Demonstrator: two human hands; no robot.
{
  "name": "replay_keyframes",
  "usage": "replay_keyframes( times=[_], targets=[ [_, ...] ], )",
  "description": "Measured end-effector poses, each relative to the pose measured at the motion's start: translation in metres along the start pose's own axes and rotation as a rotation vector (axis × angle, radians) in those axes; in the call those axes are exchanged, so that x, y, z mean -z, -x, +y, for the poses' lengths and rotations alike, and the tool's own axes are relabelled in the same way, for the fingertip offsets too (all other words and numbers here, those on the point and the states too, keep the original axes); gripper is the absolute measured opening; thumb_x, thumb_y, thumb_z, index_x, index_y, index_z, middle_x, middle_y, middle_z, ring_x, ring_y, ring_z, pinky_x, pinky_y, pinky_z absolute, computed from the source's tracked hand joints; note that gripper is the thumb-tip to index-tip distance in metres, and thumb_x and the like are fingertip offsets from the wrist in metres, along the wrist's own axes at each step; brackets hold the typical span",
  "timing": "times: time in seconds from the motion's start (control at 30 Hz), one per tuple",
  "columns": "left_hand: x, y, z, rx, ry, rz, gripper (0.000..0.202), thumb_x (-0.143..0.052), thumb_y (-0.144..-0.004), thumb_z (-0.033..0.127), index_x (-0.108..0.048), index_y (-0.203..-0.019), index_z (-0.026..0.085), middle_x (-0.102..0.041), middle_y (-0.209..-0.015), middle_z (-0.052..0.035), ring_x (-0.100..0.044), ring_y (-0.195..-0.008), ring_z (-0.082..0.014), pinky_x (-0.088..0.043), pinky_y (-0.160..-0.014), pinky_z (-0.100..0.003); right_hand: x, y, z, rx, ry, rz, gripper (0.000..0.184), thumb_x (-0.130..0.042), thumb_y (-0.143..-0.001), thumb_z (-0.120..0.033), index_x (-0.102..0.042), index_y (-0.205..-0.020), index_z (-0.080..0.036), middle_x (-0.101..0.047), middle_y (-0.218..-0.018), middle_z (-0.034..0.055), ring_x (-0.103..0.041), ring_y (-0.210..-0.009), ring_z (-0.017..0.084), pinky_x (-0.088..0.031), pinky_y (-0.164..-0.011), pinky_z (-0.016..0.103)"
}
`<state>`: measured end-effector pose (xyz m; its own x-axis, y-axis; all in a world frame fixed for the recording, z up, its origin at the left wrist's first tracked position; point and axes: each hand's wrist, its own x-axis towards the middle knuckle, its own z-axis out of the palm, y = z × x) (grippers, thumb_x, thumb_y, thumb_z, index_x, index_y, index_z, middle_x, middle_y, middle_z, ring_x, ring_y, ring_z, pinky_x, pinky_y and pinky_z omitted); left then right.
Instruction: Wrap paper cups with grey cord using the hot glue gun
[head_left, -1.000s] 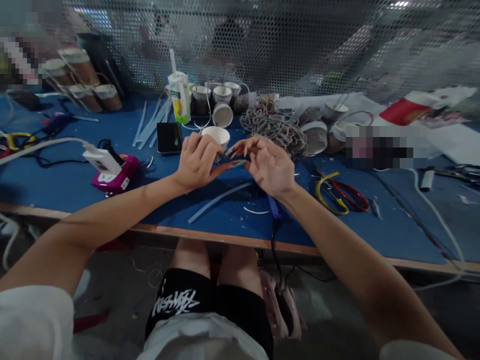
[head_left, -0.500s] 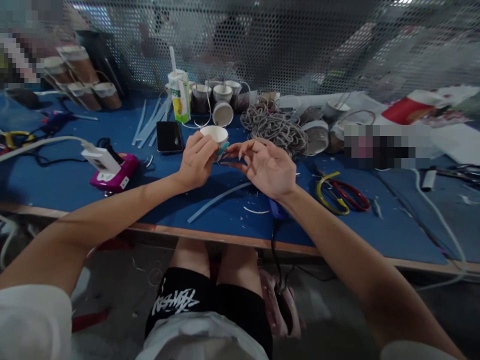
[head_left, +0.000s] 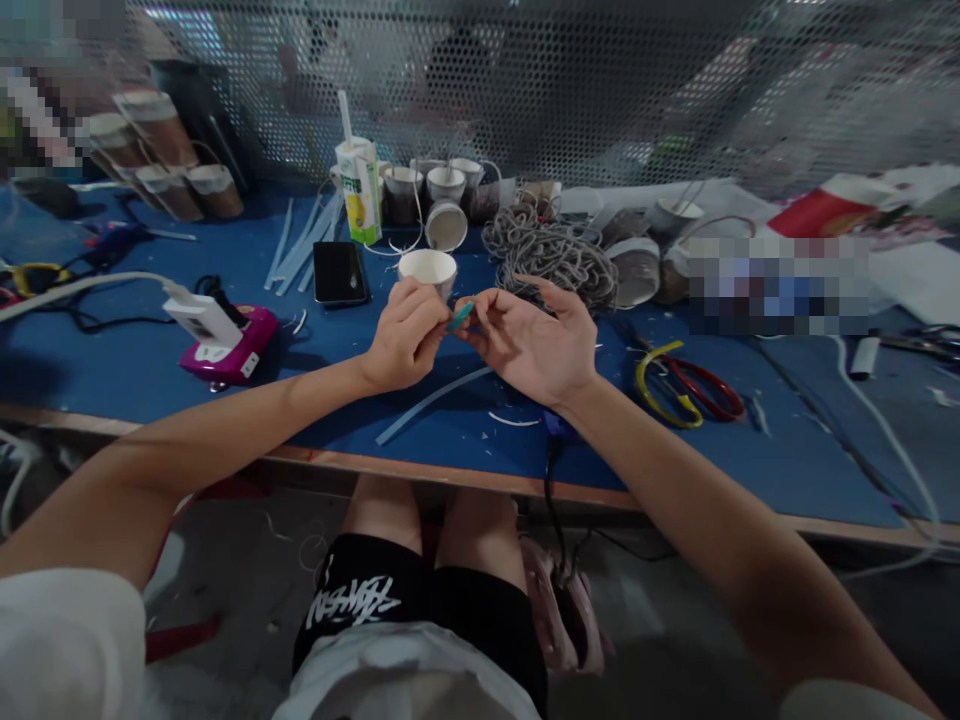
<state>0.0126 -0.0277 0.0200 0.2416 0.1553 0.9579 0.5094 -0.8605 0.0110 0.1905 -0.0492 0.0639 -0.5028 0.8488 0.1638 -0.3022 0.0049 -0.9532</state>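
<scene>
Pink device [head_left: 225, 358] far left on blue surface [head_left: 112, 370], black phone [head_left: 340, 272] further in. Left hand [head_left: 405, 338]: grip closed, fingertips pinching lower end of teal strip [head_left: 460, 316]. Strip held above surface, just in front of white paper cup [head_left: 427, 268]; long axis slants lower-left to upper-right. Right hand [head_left: 536, 342]: thumb and forefinger pinch upper end, other fingers spread. Scissors [head_left: 686, 392] lie at right.

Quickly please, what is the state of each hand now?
Left hand: closed, pinching the teal piece.
Right hand: fingertips at the same piece; whether it grips cannot be told.
</scene>
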Motion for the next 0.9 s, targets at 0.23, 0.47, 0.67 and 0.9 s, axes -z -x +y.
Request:
replay_keyframes(
  times=[0.23, 0.47, 0.67, 0.9],
  targets=[
    [-0.003, -0.003, 0.01, -0.132, -0.112, 0.051, 0.028, -0.039, -0.101, 0.021, -0.04, -0.072, 0.022, -0.048, -0.066, 0.0003, -0.043, -0.065, -0.015, -0.034, -0.064, -0.033, -0.002, 0.001, -0.001, -0.048, -0.044, 0.013, 0.056, -0.041, -0.081, -0.08, -0.05, -0.07, -0.025, -0.061, -0.082, 0.0092, -0.063, -0.091, 0.027, -0.059, -0.08, 0.044],
    [-0.004, -0.002, 0.014, -0.123, -0.269, 0.045, 0.033, -0.035, -0.103, 0.027, -0.041, -0.071, 0.022, -0.048, -0.066, 0.0008, -0.047, -0.064, -0.0143, -0.035, -0.063, -0.033, 0.002, -0.004, 0.001, -0.101, -0.154, 0.029, 0.056, -0.043, -0.082, -0.08, -0.046, -0.069, -0.026, -0.055, -0.073, 0.0047, -0.058, -0.074, 0.021, -0.057, -0.07, 0.037],
    [-0.001, -0.004, -0.003, 0.014, -0.206, 0.034, 0.036, -0.031, -0.105, 0.033, -0.039, -0.071, 0.022, -0.045, -0.067, 0.0002, -0.047, -0.065, -0.0157, -0.036, -0.064, -0.036, 0.005, -0.001, -0.004, -0.133, -0.254, -0.066, 0.057, -0.04, -0.086, -0.079, -0.045, -0.067, -0.025, -0.043, -0.06, -0.0004, -0.044, -0.054, 0.016, -0.052, -0.055, 0.032],
    [0.016, -0.007, -0.02, 0.056, -0.034, 0.022, 0.028, -0.035, -0.104, 0.034, -0.041, -0.078, 0.025, -0.045, -0.07, -0.001, -0.045, -0.067, -0.0185, -0.033, -0.065, -0.037, 0.02, -0.005, -0.007, -0.035, -0.331, -0.062, 0.056, -0.041, -0.089, -0.077, -0.041, -0.066, -0.026, -0.044, -0.059, -0.0001, -0.044, -0.052, 0.016, -0.05, -0.05, 0.031]
  ],
)
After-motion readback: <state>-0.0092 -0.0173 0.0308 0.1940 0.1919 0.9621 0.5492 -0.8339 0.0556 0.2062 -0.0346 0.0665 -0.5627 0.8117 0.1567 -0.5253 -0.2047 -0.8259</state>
